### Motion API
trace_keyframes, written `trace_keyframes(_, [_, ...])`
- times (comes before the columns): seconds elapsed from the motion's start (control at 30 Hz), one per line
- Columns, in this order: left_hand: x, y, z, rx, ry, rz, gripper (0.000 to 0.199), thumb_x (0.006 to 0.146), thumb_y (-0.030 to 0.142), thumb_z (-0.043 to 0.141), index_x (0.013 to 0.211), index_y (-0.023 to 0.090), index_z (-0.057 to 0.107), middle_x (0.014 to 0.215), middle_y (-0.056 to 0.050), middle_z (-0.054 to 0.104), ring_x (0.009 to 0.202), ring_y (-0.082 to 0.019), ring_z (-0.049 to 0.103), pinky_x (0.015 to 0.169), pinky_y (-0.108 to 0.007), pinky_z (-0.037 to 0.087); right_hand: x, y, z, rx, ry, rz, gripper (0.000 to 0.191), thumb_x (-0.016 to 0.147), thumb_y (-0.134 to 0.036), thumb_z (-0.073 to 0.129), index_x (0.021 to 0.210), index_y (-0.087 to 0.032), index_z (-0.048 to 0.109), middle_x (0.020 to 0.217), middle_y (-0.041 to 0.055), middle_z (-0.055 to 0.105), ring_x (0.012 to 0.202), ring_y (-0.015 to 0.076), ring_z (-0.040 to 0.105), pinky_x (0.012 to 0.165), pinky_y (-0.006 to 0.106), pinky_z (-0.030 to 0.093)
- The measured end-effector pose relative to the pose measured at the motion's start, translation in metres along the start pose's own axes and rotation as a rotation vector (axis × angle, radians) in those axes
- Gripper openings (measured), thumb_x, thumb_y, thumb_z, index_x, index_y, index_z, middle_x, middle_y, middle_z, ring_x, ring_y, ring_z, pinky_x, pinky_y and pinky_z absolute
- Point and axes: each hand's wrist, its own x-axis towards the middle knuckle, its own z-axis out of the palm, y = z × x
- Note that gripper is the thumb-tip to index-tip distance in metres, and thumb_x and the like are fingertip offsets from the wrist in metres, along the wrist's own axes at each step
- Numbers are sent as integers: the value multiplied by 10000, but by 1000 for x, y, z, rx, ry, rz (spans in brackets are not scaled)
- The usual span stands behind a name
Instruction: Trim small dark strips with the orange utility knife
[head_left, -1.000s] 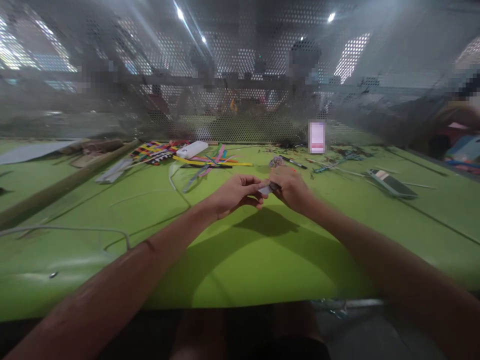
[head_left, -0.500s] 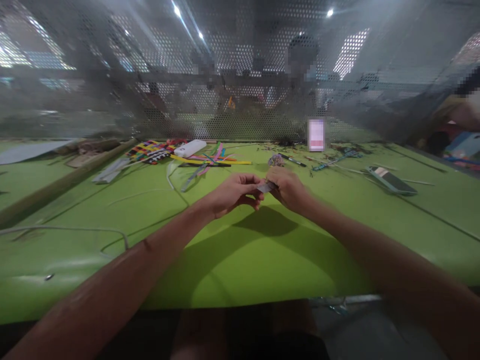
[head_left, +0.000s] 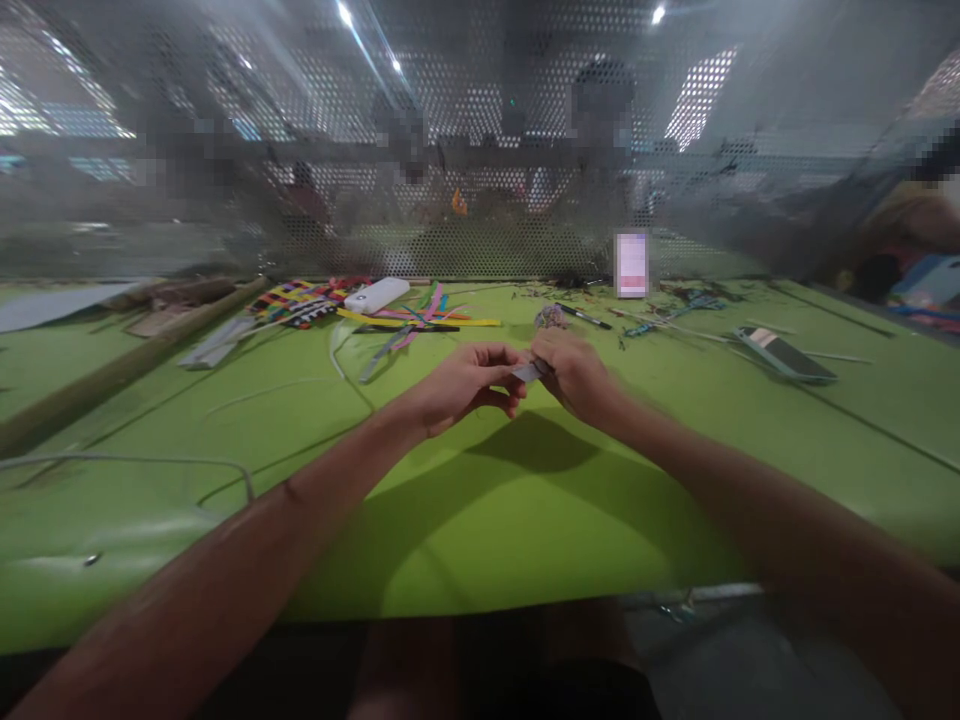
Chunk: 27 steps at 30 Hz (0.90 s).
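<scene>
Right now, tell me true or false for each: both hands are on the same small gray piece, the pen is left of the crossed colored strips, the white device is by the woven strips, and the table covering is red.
Both hands, left and right, are on one small gray piece: true.
The pen is left of the crossed colored strips: false, it lies to their right.
The white device is by the woven strips: true.
The table covering is red: false, it is green.
</scene>
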Motion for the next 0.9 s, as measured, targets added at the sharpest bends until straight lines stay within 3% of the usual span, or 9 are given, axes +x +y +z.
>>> trace_keyframes(0.37, [0,-2,1,13,1,14,185,775,215,830,806,133,668,688,-21,665,610,-115,622,576,-242,541,-1,2,4,-29,33,-28,290,1039,-151,492,752,-191,513,738,39,514,708,187,419,676,319,313])
trace_keyframes(0.9, [0,-3,2,-20,-31,22,383,679,375,948,816,135,683,706,-14,660,638,-115,618,598,-246,541,-2,-3,4,48,22,74,274,988,-170,478,721,-219,449,739,57,511,732,212,460,666,345,336])
